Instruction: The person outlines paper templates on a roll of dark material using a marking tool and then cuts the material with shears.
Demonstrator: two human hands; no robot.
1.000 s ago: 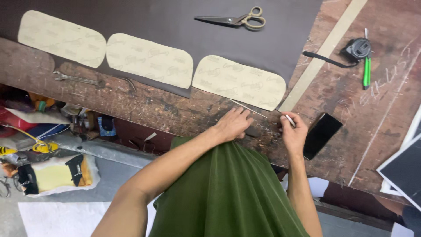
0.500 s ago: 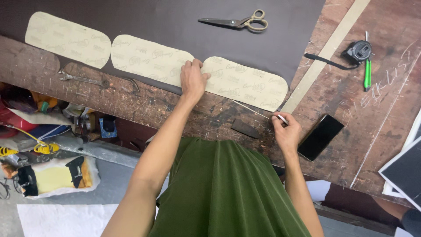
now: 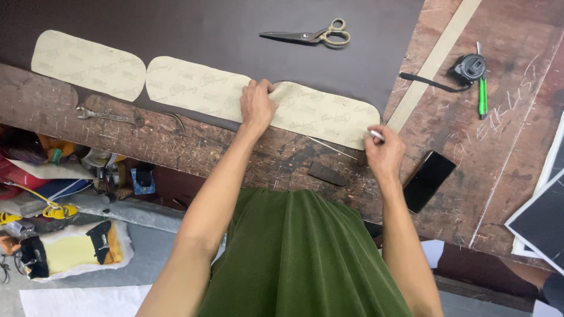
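Note:
Three cream paper patterns lie in a row on a dark brown leather sheet (image 3: 223, 29). My left hand (image 3: 257, 104) presses flat on the left end of the right pattern (image 3: 329, 114), beside the middle pattern (image 3: 194, 88). My right hand (image 3: 383, 151) pinches a small white marker (image 3: 376, 135) with its tip at the right pattern's lower right corner. The left pattern (image 3: 88, 64) lies untouched at the far left.
Scissors (image 3: 311, 37) rest on the leather above. On the scratched wooden bench lie a wrench (image 3: 108, 115), a dark phone (image 3: 429, 181), a small dark block (image 3: 328, 174), a tape measure (image 3: 468, 67), a green pen (image 3: 482, 94) and a pale strip (image 3: 435, 61). Dark sheets (image 3: 543, 220) sit at right.
My left hand went from the bench's near edge up onto the patterns and now presses the right one. My right hand rose with the marker to that pattern's corner.

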